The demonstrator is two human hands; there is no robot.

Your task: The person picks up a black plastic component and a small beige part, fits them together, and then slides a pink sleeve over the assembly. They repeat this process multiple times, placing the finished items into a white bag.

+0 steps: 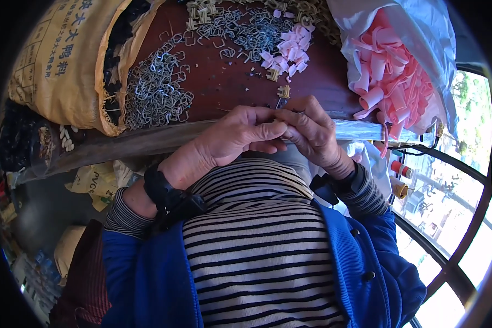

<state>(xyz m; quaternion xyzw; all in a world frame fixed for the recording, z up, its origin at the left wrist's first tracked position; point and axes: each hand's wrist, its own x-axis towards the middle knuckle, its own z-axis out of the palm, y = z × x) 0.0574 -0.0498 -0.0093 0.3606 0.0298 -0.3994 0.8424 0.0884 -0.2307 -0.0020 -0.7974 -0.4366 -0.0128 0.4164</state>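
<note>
My left hand (232, 136) and my right hand (311, 131) meet fingertip to fingertip just in front of the dark red table's (224, 82) front edge. Between the fingers sits a small part (282, 116), mostly hidden; I cannot tell its kind. A small tan clip piece (283, 91) lies on the table just beyond my hands. Both wrists carry dark bands over striped sleeves.
A heap of grey wire clips (156, 87) lies at left, more clips (251, 30) at the back, with small pink strips (290, 49) beside them. A plastic bag of pink strips (391, 71) stands at right. A tan sack (71, 60) rests at left. Windows at right.
</note>
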